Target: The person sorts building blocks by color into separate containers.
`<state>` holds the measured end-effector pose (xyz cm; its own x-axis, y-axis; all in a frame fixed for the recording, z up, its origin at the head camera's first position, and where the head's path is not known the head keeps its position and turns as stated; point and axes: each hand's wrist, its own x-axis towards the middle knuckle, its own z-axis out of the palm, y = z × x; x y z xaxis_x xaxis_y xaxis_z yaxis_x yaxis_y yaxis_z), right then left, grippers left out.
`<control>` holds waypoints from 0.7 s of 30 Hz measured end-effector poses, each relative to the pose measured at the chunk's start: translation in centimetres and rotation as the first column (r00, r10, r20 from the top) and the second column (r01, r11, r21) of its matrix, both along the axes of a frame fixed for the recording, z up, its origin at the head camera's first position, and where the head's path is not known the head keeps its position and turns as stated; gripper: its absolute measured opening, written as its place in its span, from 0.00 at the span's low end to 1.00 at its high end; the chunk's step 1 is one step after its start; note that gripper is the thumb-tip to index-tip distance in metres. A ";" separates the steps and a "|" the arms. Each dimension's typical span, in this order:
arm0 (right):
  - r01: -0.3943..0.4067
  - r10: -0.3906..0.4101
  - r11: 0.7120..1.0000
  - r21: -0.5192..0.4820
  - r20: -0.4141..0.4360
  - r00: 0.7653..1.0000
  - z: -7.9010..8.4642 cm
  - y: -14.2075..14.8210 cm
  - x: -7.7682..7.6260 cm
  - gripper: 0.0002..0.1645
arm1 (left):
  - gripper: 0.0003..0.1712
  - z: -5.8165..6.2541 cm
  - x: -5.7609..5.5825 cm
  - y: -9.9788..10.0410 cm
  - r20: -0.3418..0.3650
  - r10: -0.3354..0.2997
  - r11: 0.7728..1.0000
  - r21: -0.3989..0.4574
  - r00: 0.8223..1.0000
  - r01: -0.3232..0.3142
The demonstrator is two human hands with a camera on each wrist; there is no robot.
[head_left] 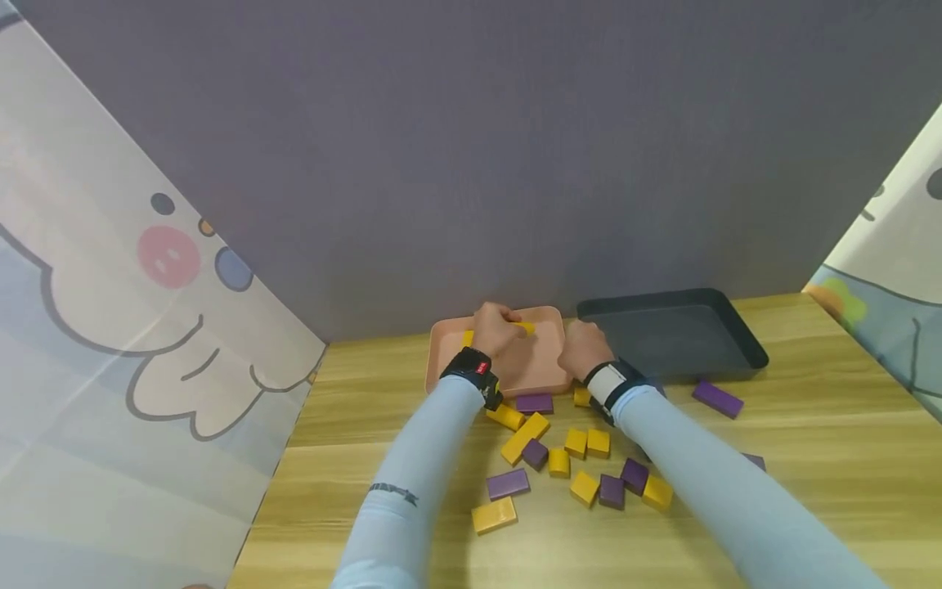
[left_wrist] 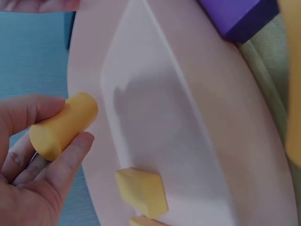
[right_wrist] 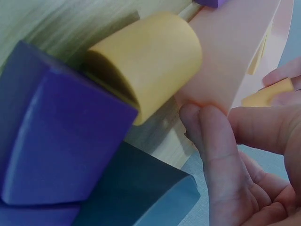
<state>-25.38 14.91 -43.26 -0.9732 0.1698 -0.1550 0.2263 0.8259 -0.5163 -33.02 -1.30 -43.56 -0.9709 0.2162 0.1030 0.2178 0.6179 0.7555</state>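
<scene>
My left hand (head_left: 496, 329) is over the pink tray (head_left: 543, 360), pinching a yellow cylinder block (left_wrist: 66, 126) between thumb and fingers. Below it in the tray, a yellow block (left_wrist: 145, 192) lies at one side, with part of another beside it in the left wrist view. My right hand (head_left: 584, 350) grips the tray's right rim between thumb and fingers. Just outside that rim, near the right hand, lie a yellow round-topped block (right_wrist: 155, 59) and a purple block (right_wrist: 70, 132).
A dark tray (head_left: 662, 337) stands to the right, against the grey wall (head_left: 478, 164). Several yellow and purple blocks are scattered on the wooden table (head_left: 353, 409) in front of the trays, among them a purple bar (head_left: 718, 399) and a yellow bar (head_left: 495, 515).
</scene>
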 end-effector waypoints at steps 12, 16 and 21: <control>0.011 -0.011 1.000 -0.002 0.010 1.000 -0.2 -0.1 0.1 0.08 | 0.13 -1.8 -0.7 0.1 0.114 0.030 1.000 -0.007 0.993 -0.030; 0.019 -0.020 1.000 0.011 0.021 1.000 -0.2 0.0 0.0 0.11 | 0.13 -1.7 -0.5 0.3 0.123 0.034 0.999 -0.018 0.992 -0.032; 0.017 -0.017 1.000 -0.004 0.028 0.999 -0.2 0.1 -0.1 0.09 | 0.13 -1.4 0.3 0.5 0.120 0.068 0.997 -0.049 0.990 -0.062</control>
<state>-25.44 15.02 -43.47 -0.9655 0.1859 -0.1826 0.2548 0.8194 -0.5134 -32.71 -0.79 -44.92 -0.9877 0.1541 -0.0251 0.0843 0.6618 0.7449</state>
